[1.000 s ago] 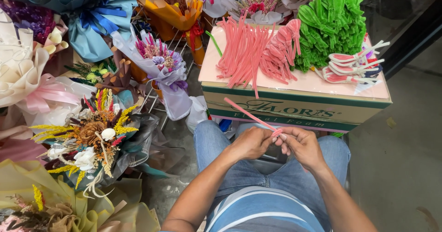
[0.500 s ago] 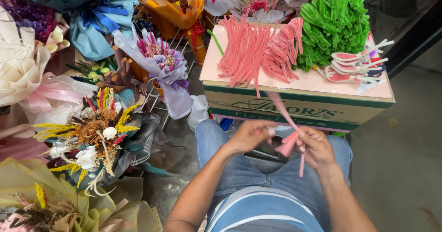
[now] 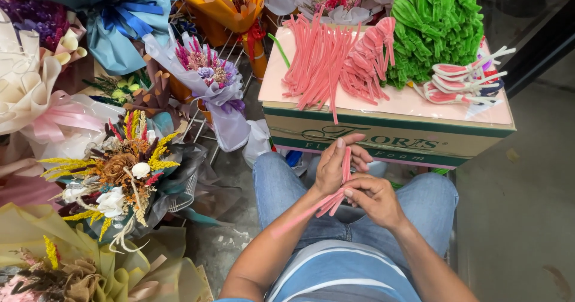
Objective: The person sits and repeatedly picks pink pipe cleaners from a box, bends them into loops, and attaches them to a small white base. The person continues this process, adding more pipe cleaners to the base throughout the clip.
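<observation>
1. Two hands meet above the person's lap: the left hand (image 3: 333, 169) and the right hand (image 3: 372, 199), both closed on a bunch of pink pipe cleaners (image 3: 335, 199).
2. The left hand wraps its fingers around the upper part of the bunch, with the stem tips rising past its thumb.
3. The right hand pinches the same bunch lower down, fingers curled over it; the two hands touch.
4. The loose ends of the bunch slant down and left across the left forearm.
5. The person sits in blue jeans (image 3: 281, 182) and a striped shirt.
6. Just ahead of the knees stands a cardboard box (image 3: 383, 137) topped with a pale pink sheet.
7. On that sheet lies a pile of straight pink stems (image 3: 317, 59), beside curled pink ones (image 3: 371, 62), a heap of green stems (image 3: 434, 23), and some pink-and-white bent shapes (image 3: 464, 80) at the right end.
8. To the left, wrapped bouquets crowd the floor: a dried one with yellow sprigs (image 3: 129, 170), a lilac one (image 3: 209, 77), a blue one (image 3: 120, 14).
</observation>
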